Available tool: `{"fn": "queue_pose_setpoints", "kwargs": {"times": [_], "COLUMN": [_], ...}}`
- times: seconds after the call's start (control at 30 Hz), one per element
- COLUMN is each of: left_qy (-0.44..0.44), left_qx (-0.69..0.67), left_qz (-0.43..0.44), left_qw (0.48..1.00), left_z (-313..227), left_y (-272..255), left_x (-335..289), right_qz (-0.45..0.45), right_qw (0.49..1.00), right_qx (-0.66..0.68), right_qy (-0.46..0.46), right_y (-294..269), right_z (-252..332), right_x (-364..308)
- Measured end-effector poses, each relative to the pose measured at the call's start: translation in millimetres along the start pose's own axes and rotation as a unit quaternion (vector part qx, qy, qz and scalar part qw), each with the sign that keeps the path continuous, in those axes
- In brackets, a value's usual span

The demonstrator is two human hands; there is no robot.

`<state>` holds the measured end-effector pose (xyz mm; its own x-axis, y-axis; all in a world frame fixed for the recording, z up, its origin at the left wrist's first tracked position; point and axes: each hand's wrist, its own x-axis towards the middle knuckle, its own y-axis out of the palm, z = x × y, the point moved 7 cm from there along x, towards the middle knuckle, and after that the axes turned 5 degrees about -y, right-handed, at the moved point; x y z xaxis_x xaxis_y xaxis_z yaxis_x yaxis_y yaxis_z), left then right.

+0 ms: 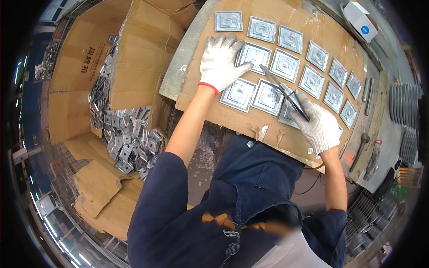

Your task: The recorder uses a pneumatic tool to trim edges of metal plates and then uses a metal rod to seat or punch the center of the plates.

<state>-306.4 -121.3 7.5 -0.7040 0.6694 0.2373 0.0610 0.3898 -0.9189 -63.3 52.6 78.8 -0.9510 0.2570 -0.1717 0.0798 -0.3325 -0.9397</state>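
My left hand [222,60], in a white knit glove with a red cuff, lies flat with fingers spread at the left of the cardboard-covered table. Its thumb reaches over the near-left part of a square grey metal plate [254,54]. My right hand [318,125], gloved too, is closed around a narrow-bladed hand tool [276,81] with a dark handle. The blade slants up and left, its tip near that plate's lower right corner. Partly under the right hand and tool lies another metal plate [287,115]. Whether the tip touches metal cannot be made out.
Several similar plates lie in rows on the cardboard sheet [205,109]. A large carton [143,53] at the left holds a heap of small metal parts [129,138]. At the right are stacked grey discs [404,103], a hammer [359,152] and a white box [359,20].
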Motion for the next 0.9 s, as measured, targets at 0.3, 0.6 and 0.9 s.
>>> {"fn": "queue_pose_setpoints", "kwargs": {"times": [0.3, 0.6, 0.9], "left_qy": [0.049, 0.065, 0.040], "left_qx": [-0.006, 0.005, -0.021], "left_qz": [-0.051, -0.085, -0.059], "left_qw": [0.997, 0.994, 0.997], "left_z": [1, 0, 5], "left_y": [-2, -1, -2], "left_x": [-2, -3, 0], "right_qz": [0.025, 0.018, 0.010], "right_qw": [0.999, 0.998, 1.000], "right_qx": [0.024, 0.053, 0.027], "right_qy": [0.013, -0.001, -0.012], "right_y": [1, 11, 0], "right_z": [13, 30, 31], "right_x": [7, 17, 18]}}
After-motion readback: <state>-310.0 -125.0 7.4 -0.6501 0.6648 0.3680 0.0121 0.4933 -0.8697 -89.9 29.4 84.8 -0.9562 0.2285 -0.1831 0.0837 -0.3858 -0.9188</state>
